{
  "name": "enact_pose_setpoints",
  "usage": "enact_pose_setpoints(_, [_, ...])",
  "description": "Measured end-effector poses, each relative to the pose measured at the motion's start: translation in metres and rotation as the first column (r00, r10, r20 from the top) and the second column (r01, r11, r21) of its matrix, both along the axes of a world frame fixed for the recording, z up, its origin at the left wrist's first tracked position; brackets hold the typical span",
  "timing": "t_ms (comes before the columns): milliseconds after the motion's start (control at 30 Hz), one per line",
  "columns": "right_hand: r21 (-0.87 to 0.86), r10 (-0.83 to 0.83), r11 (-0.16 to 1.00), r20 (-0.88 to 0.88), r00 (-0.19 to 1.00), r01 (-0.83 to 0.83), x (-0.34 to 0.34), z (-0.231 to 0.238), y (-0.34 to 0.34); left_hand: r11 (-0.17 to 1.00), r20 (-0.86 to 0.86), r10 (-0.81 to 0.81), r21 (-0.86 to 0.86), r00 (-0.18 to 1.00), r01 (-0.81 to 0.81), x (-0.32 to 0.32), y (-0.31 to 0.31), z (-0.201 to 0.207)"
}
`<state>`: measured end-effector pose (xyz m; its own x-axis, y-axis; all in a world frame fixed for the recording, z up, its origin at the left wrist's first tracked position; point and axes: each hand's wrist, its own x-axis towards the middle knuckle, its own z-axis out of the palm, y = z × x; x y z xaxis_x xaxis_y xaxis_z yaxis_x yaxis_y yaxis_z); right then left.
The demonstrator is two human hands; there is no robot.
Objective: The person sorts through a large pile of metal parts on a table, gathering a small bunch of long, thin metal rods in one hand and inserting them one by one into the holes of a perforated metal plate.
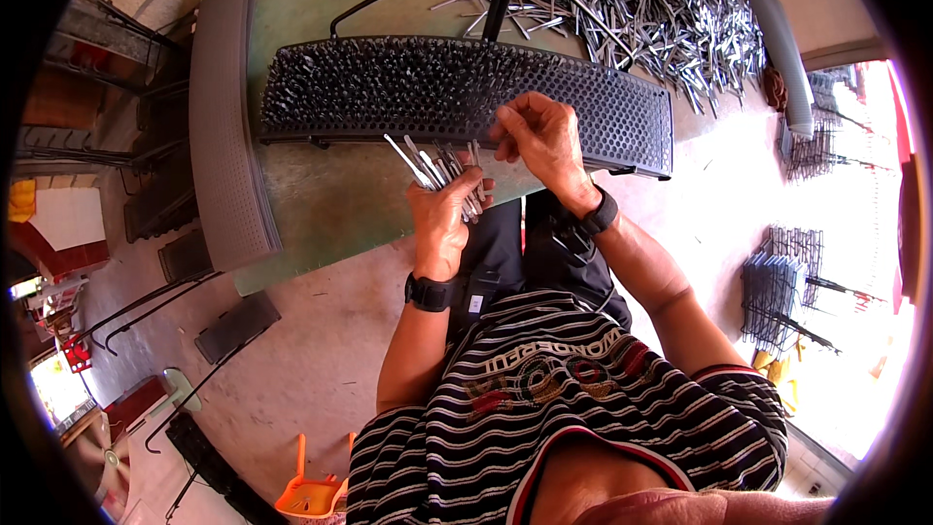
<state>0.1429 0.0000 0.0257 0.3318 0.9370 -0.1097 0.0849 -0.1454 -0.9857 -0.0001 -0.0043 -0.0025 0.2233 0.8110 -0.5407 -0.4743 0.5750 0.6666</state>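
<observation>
While a perforated tray [622, 122] is set over the desk [335, 204], its holes are seen to be filled only in part. Toward the tray's L end & middle, densely packed upright pcs. [350, 83] are shown; toward its R end, holes are left bare. By est., somewhat more than half is done, & the remainder, i.e. the R section, is left; since the boundary is partly masked, no exact fraction can be given. Just off the tray's near edge, approx. at its middle, a bundle of slim metal strips [416, 167] is held in the L grip [442, 209]: fingers are closed round it, w/ the thumb laid across & the strip ends fanned toward the tray. The R grip [546, 141] is placed over the tray's near edge, R of the bundle; its thumb & fingertips are brought close together, but whether a strip is pinched btwn them can't be told. Beyond the tray's far edge, toward its R end, a large loose pile [661, 10] of similar strips is spread; supply is judged ample vs. the bare holes. L of the tray, stacked grey panels [224, 126], also perforated, are laid.
</observation>
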Motion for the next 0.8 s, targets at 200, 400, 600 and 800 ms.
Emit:
enact_pose_setpoints(200, [-0.17, 0.336, 0.932, 0.083, 0.938, -0.319, 0.007, -0.006, -0.002, 0.999, -0.02, -0.035, 0.021, 0.999, 0.036, 0.001, -0.001, 0.009])
enact_pose_setpoints(400, [0.17, -0.069, 0.983, 0.024, 0.997, 0.064, 0.0, -0.001, 0.003, 1.0, -0.023, 0.018, -0.013, 1.0, -0.019, -0.006, -0.002, -0.001])
enact_pose_setpoints(600, [0.316, -0.077, 0.948, 0.373, 0.925, -0.048, -0.006, -0.016, 0.008, 1.0, -0.056, -0.001, 0.028, 0.998, 0.003, -0.006, -0.005, 0.001])
enact_pose_setpoints(800, [0.316, -0.021, 0.865, 0.799, 0.601, -0.39, 0.001, -0.016, 0.015, 0.999, -0.115, -0.013, 0.049, 0.993, 0.019, -0.009, -0.006, 0.0])
